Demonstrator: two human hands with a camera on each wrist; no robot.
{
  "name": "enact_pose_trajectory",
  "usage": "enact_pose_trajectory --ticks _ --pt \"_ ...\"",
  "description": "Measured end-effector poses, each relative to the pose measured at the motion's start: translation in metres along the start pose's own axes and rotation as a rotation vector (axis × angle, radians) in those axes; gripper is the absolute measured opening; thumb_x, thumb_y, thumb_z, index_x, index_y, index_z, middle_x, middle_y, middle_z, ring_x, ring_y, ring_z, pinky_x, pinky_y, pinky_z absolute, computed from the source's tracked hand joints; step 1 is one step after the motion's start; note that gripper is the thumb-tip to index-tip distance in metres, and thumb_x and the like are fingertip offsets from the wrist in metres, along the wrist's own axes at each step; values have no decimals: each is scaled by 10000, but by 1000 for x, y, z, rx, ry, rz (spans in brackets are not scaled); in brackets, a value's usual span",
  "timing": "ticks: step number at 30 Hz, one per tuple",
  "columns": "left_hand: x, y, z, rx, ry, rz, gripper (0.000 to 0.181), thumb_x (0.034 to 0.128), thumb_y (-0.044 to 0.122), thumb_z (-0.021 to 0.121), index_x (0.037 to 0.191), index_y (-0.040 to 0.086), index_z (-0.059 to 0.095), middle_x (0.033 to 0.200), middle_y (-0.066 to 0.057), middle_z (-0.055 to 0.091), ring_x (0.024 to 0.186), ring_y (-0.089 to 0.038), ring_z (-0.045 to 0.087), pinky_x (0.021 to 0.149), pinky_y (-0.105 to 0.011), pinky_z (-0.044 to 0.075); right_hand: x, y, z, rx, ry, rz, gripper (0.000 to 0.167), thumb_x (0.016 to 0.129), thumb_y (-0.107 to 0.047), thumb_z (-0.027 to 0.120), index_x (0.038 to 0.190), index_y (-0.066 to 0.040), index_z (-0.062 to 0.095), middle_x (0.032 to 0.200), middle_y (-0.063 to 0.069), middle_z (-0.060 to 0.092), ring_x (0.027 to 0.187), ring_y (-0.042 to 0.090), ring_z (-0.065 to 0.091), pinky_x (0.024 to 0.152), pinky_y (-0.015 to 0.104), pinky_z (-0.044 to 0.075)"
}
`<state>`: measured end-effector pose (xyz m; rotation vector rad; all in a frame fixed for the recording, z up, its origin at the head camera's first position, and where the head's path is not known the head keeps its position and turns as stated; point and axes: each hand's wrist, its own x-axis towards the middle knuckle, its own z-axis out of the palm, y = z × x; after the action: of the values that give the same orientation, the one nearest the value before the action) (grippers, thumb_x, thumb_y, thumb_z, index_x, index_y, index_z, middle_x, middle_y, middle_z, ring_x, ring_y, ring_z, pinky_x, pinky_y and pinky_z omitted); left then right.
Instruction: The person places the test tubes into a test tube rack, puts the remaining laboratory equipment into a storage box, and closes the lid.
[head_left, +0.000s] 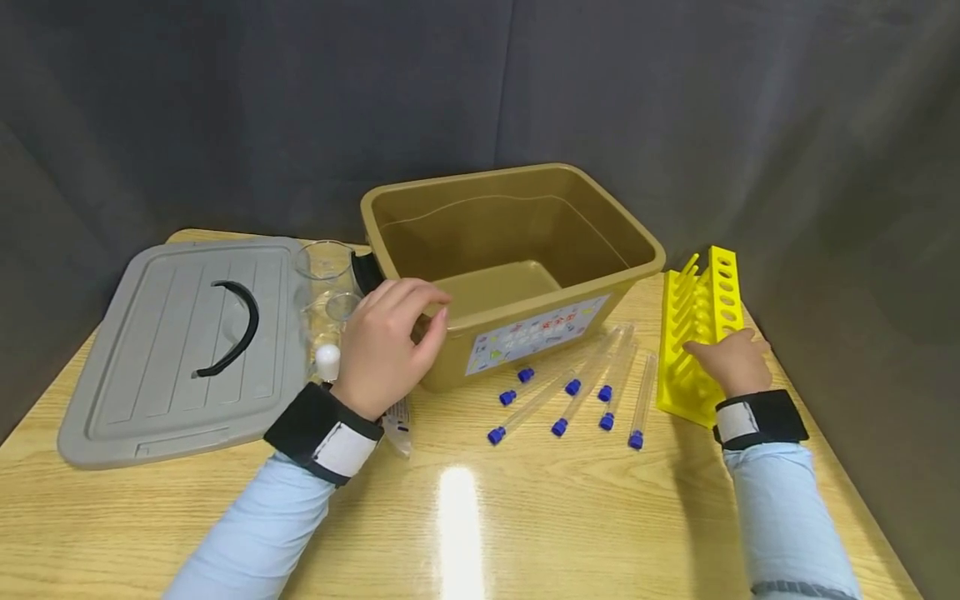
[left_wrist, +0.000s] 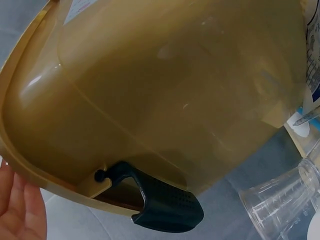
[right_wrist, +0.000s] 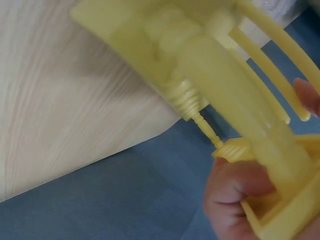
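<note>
The left hand (head_left: 390, 342) is at the near-left corner of a brown plastic storage bin (head_left: 510, 321), its fingers loosely bent by the rim. In the left wrist view, its fingers (left_wrist: 22, 207) show beside the bin's rim, near a black handle latch (left_wrist: 172, 205); whether they touch it is unclear. On the right, a yellow test tube rack (head_left: 727, 292) with pegs and a row of round holes is held by the right hand (head_left: 735, 362). The thumb (right_wrist: 240, 182) bends over the rack's edge in the right wrist view. Several clear test tubes (head_left: 592, 392) with blue caps lie between bin and rack.
A grey lid (head_left: 172, 333) with a black handle lies at the left. Clear beakers (head_left: 326, 260), a white-topped item (head_left: 327, 360) and a plastic packet (head_left: 400, 429) are partly behind the left hand. Dark curtains hang behind the wooden table (head_left: 525, 517).
</note>
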<state>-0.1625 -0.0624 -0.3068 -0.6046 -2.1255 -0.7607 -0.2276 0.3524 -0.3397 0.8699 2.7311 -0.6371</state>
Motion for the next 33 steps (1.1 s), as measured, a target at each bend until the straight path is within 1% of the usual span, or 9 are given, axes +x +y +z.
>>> enact_pose_trajectory --ticks 7,14,17,22,25,28,30,31,33 --pt "0 -1 2 4 -22 -10 117 855 99 617 928 55 697 928 -89 686 861 -249 617 763 -380 485 1 14 -11 -20 103 -34 945 878 -491 480 1421 128 15 1281 417 219 972 499 400 881 599 427" --pt "-2 -2 0 -2 -30 0 105 846 87 625 919 55 693 922 -89 686 865 -250 614 763 -385 467 -23 40 -41 -53 177 -155 1017 849 -615 474 1411 136 84 1209 392 286 928 469 392 807 596 422" --pt "-4 -4 0 4 -32 5 99 841 74 624 908 56 693 912 -86 686 853 -249 612 764 -384 460 -34 54 -52 -66 183 -204 1012 838 -619 504 1390 150 148 1141 358 338 902 438 404 708 519 429" --pt "-5 -7 1 -3 -48 15 93 843 75 619 899 62 691 901 -78 686 859 -251 614 803 -393 468 -55 81 -69 -132 197 -263 993 849 -535 571 1403 160 127 1101 372 311 860 424 408 614 415 422" --pt "-5 -10 1 -16 -62 21 89 847 85 618 897 66 690 898 -70 686 854 -246 614 814 -393 472 -64 103 -76 -210 244 -367 976 843 -458 633 1397 169 130 1121 407 294 880 466 391 626 473 414" --pt "-6 -12 0 -27 -67 24 86 846 83 618 890 69 690 894 -64 685 842 -241 612 808 -388 476 -71 124 -75 -249 289 -528 935 774 -339 747 1361 175 232 1088 401 354 819 425 419 589 391 410" --pt "-7 -13 -1 -31 -66 27 82 844 80 619 883 69 691 893 -64 684 839 -240 612 805 -388 479 -77 135 -72 -217 286 -645 902 690 -233 821 1322 167 317 1012 349 418 746 261 448 533 283 372" --pt "-7 -13 -1 -33 -65 30 80 843 78 620 879 70 691 892 -64 684 838 -239 612 803 -388 480 -79 140 -69 -187 273 -705 896 645 -179 846 1309 159 348 1000 261 464 726 173 444 513 238 341" --pt "-6 -14 -1 -35 -61 36 74 843 84 625 868 69 693 896 -66 683 845 -240 612 804 -388 482 -84 147 -64 -134 225 -812 905 559 -99 877 1326 45 418 983 64 509 698 26 409 489 181 314"
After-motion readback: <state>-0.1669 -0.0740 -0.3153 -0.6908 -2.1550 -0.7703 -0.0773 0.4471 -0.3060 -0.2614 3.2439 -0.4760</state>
